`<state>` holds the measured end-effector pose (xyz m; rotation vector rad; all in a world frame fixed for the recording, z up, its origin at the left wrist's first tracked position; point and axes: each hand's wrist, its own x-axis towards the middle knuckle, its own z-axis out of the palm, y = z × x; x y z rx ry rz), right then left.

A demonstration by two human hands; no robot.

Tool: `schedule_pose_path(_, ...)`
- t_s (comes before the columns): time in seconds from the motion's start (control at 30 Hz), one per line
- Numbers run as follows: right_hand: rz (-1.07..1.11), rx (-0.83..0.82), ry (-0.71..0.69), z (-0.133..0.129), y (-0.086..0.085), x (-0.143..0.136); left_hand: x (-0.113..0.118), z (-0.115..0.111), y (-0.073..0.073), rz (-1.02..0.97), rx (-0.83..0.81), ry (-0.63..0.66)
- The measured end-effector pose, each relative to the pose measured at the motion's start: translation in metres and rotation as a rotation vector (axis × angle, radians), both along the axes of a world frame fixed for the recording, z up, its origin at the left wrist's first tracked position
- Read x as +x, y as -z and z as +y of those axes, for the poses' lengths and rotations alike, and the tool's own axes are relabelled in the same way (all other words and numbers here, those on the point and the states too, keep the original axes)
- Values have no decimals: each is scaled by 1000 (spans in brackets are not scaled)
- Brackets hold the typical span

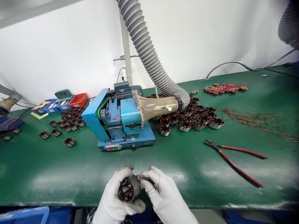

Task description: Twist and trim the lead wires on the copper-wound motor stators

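Metal ring, clasped by my left hand near the bench edge, looks stiff, hefty, best held by its wall. My right hand seemingly pinches wire ends.

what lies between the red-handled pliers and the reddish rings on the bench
Loose, thin copper-coloured wire strands lie between them, as the head view shows.

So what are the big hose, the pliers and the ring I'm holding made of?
Hose: satin grey plastic, likely, given its bendy ribs. Pliers: metal head, by its grey sheen; handles probably plastic-coated, being smooth red. Ring: dull dark metal, perhaps; copper-coloured windings inside.
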<state>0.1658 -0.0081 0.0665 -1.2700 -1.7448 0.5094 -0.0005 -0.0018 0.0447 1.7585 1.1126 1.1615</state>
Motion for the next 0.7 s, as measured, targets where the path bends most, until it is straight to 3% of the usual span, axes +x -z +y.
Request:
schedule_pose_path(0.1, -57, 30, 37, 0, 4, -3, 0, 0, -5, 111, 188, 30)
schedule_pose_path(0.3, 63, -105, 53, 1, 9, -5, 5, -5, -30, 220, 38, 72)
schedule_pose_path(0.43, 356, -466, -78, 7, -2, -2, 3, -5, -16, 404, 168, -142)
schedule_pose_path(0.53, 598, -708, -197, 12, -6, 0, 0, -3, -3, 418, 135, -56)
schedule_pose_path(0.6, 629, -736, -200, 12, -5, -1, 0, -3, -1, 304, 0, -17)
schedule_pose_path(0.7, 462, -604, -118, 10, -1, -2, 3, -4, -9, 176, -172, -55)
